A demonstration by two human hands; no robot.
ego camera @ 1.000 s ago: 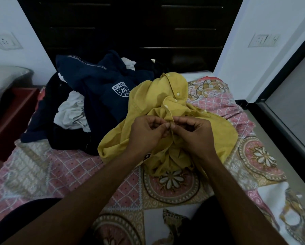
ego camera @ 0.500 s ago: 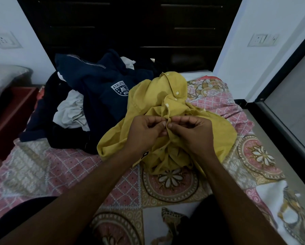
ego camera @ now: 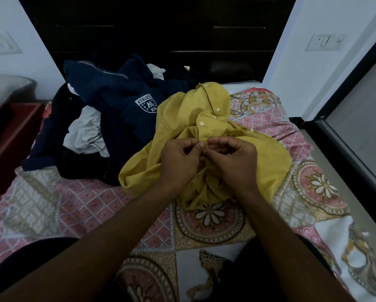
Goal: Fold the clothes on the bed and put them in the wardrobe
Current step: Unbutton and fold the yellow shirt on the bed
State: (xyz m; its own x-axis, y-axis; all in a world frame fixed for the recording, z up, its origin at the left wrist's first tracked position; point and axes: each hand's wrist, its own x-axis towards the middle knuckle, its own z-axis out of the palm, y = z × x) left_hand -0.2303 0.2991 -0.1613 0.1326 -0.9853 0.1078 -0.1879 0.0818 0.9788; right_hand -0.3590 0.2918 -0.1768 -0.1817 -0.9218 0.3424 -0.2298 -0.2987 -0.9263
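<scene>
1. Head camera: a person's left hand (ego camera: 180, 159) and right hand (ego camera: 232, 162) meet over a crumpled yellow shirt (ego camera: 269, 162) near the middle of the bed.
2. Both hands have curled fingers and pinch the shirt's front edge between thumb and fingertips. The two grips sit just beside each other, and the thumbs almost touch.
3. The shirt spreads under and around both hands. Its collar points away from the person, and its white buttons (ego camera: 201, 123) run up the fabric just beyond the fingertips.
4. The lower cloth bunches beneath the wrists on the pink-and-gold patterned bedcover (ego camera: 73, 203).
5. The shirt's left side touches a heap of dark clothes. A navy sweatshirt (ego camera: 121, 99) with a white crest lies on top, and a white garment (ego camera: 87, 131) is tucked beside it.
6. A dark wardrobe (ego camera: 161, 29) stands beyond the heap. A switch plate (ego camera: 325, 41) is mounted on the white wall to the right.
</scene>
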